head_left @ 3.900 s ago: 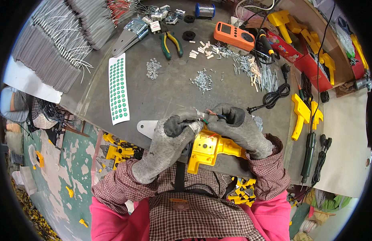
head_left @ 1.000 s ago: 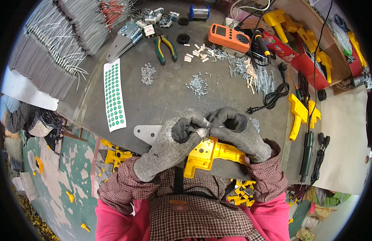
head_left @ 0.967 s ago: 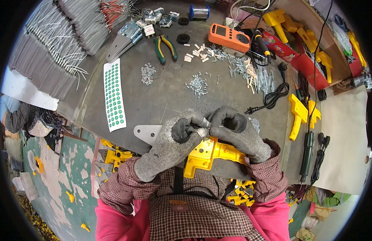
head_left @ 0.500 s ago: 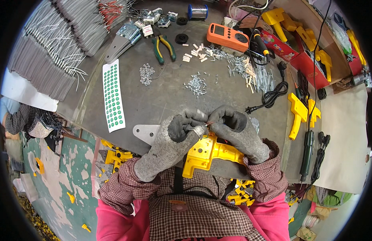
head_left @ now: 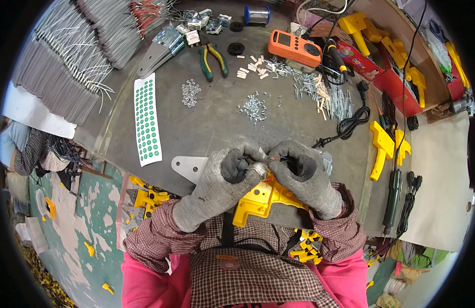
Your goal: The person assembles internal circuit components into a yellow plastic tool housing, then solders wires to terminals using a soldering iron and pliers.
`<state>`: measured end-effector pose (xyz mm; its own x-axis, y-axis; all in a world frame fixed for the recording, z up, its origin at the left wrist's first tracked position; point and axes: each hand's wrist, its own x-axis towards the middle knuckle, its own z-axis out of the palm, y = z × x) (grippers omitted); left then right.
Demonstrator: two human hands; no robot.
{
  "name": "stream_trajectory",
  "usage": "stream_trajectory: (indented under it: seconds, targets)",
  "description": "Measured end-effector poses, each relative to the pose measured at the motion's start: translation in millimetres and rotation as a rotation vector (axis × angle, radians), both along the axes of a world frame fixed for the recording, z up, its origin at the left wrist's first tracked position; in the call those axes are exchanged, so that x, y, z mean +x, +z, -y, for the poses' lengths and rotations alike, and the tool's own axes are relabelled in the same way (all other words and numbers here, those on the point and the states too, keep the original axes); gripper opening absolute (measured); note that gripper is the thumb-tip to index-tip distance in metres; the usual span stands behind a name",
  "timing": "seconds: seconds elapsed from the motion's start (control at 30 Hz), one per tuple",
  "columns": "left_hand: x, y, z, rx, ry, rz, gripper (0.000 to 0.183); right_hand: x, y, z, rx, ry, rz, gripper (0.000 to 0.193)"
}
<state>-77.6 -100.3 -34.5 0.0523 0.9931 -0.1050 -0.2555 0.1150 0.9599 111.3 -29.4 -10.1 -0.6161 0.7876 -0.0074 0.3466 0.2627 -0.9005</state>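
Observation:
My left hand (head_left: pixel 232 167), in a grey knit work glove with a dark palm, is closed in a pinch. Whatever its fingertips hold is too small to make out. Facing it, my right hand (head_left: pixel 299 163) wears a matching glove and pinches a thin wire (head_left: pixel 275 158) with a reddish end. The fingertips of both hands almost meet. Just beneath them lies a yellow plastic handle shell (head_left: pixel 258 199) at the near table edge, partly covered by my right glove. A grey metal plate with holes (head_left: pixel 183 167) sticks out beside my left wrist.
On the table (head_left: pixel 212 123) are a green-dotted sticker sheet (head_left: pixel 147 120), small screws (head_left: pixel 254 108), nuts (head_left: pixel 190 92), pliers (head_left: pixel 213 61) and an orange meter (head_left: pixel 294 47). A soldering iron (head_left: pixel 336 57), yellow handles (head_left: pixel 382 149) and a dark green electric screwdriver (head_left: pixel 394 197) lie to the right.
Both hands stay fingertip to fingertip over the yellow shell. My right hand has turned slightly and lowered, covering more of the shell's handle. The view has shifted a little.

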Motion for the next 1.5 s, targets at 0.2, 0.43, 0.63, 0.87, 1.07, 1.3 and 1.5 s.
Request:
stream_trajectory:
  seconds: [0.2,0.43,0.63,0.87,1.07,1.3,1.5]
  targets:
    - [-13,4,-6,0.940,-0.071,-1.059,0.028,1,-19,-6,-0.254,0.054,-0.215,0.015]
    - [-14,12,-10,-0.140,-0.194,0.095,0.036,-3,-3,-4,0.253,0.122,-0.065,0.008]
    - [-9,2,-4,0.554,-0.039,-0.717,0.048,0,-8,-6,-0.244,0.049,-0.139,0.008]
    - [-11,2,-8,0.242,-0.206,-0.232,0.065,3,-5,-10,0.301,0.204,-0.068,0.014]
    - [1,9,-4,0.763,-0.105,-0.809,0.059,6,4,3,0.256,-0.031,0.034,0.014]
    - [4,10,-7,0.234,-0.163,-0.450,0.063,0,3,7,0.514,-0.006,0.055,0.022]
    - [13,16,-5,0.866,-0.063,-1.195,0.076,12,11,8,0.262,-0.048,0.187,0.026]
